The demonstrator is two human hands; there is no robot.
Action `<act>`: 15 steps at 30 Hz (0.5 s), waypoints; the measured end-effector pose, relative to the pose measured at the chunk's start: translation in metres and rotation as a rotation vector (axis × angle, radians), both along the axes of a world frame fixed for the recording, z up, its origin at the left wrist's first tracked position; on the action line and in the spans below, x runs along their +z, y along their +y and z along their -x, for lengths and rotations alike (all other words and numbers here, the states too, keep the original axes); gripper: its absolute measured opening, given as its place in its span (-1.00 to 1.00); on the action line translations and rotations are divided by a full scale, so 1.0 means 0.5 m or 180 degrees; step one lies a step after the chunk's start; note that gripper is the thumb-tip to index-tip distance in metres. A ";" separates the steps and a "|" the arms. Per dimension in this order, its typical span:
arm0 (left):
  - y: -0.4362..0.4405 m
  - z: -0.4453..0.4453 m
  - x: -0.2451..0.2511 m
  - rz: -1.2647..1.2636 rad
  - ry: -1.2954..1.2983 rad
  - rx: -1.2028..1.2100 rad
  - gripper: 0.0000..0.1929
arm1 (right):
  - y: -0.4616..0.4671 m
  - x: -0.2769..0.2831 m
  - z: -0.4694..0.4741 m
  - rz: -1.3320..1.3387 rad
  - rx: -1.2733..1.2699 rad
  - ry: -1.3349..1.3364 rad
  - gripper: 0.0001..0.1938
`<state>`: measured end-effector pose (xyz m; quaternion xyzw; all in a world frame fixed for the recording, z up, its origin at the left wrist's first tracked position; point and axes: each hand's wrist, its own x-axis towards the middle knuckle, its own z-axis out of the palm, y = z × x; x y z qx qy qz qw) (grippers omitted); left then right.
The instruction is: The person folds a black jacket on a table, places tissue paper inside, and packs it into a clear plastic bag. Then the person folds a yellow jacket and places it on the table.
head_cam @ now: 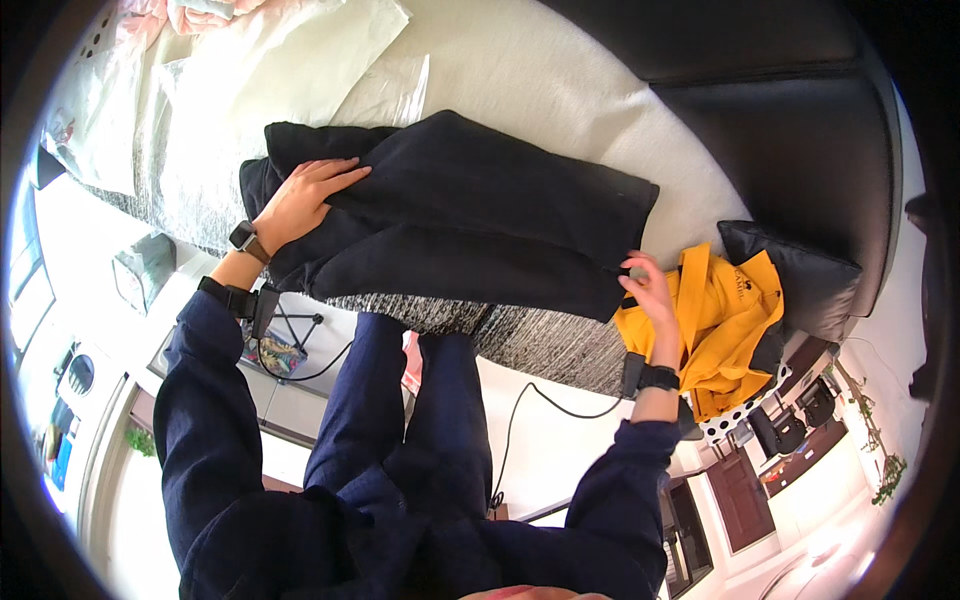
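A folded black garment, which looks like trousers, lies across a pale seat cover in front of me. My left hand rests palm down on its left part, fingers stretched out over the cloth. At the right end, the thumb and a finger of my right hand pinch a small bit of the garment's edge. The garment's layers lie slightly apart, with a fold line running lengthwise. Beside my right hand sits a yellow garment with dark patches and a printed logo.
Clear plastic bags and pink cloth lie at upper left. A black sofa back and dark cushion stand at right. A grey-black woven cover hangs at the front edge. A cable runs from my right wrist.
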<state>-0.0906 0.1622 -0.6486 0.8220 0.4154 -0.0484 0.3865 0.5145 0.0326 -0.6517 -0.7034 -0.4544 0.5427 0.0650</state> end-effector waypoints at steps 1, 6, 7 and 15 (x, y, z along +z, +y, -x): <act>-0.006 -0.002 0.005 -0.0128 0.0287 -0.0144 -0.13 | -0.029 -0.039 0.007 -0.0139 -0.0079 -0.0215 -0.60; -0.044 -0.042 0.027 -0.0924 0.0408 0.0026 -0.06 | -0.056 -0.131 0.059 -0.0706 -0.0173 -0.1465 -0.43; -0.048 -0.057 0.026 -0.1063 0.0418 0.0140 -0.08 | -0.049 -0.117 0.069 -0.0696 0.0035 -0.1768 -0.43; -0.002 -0.023 0.044 0.0208 -0.0657 0.0028 -0.51 | -0.055 0.301 0.136 -0.2461 0.0095 -0.1339 -0.76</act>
